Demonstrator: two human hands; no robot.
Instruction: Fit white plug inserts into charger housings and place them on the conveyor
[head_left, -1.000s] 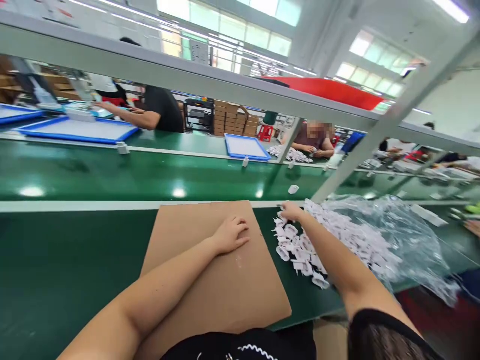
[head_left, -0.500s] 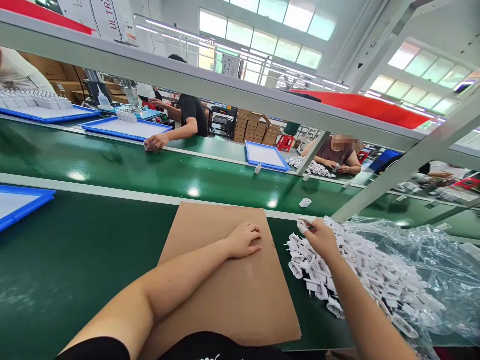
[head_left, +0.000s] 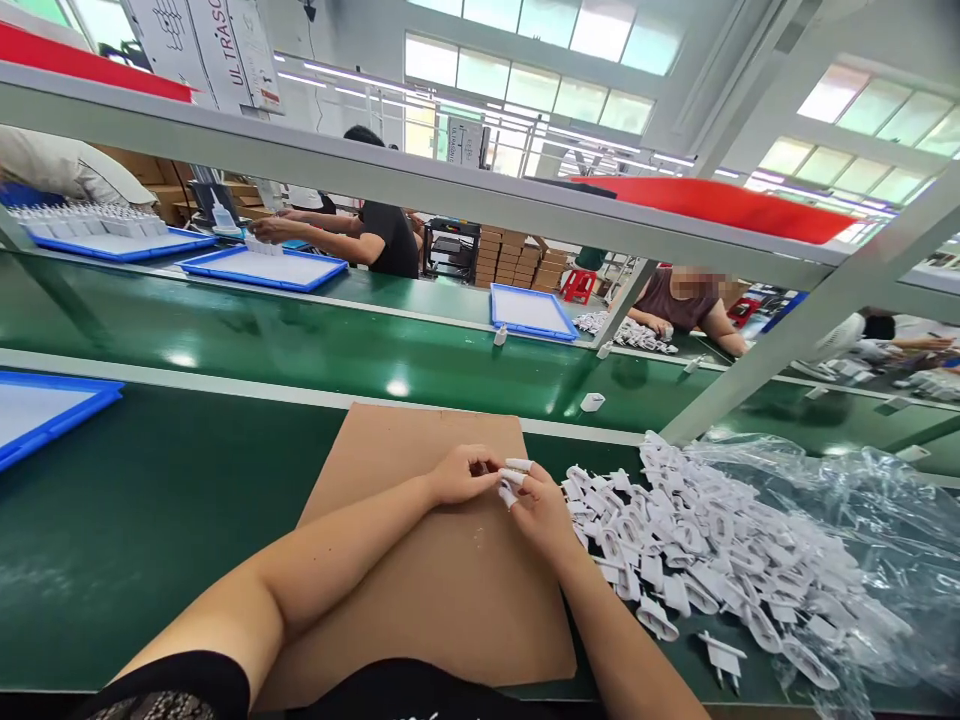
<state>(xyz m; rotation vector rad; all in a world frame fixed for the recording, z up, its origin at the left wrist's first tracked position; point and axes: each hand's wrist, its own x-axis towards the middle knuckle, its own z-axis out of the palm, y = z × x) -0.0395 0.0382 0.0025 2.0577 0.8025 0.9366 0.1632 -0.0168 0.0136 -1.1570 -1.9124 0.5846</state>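
Right hand (head_left: 544,508) has moved from the white plug parts (head_left: 720,545), heaped on the tabletop (head_left: 187,480) at right, close to the left hand (head_left: 459,476) above the cardboard sheet (head_left: 435,600). Both have fingers narrowly bent; whether they hold something, I cannot tell. Behind, one board (head_left: 236,60) reads "ULTRAS…".

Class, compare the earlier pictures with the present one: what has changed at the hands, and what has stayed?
The right hand has moved left, from the pile of white parts to close beside the left hand, which has curled inward. Whether a part is held between them is too small to tell. The left hand is still over the cardboard sheet; sheet and pile stayed in place.
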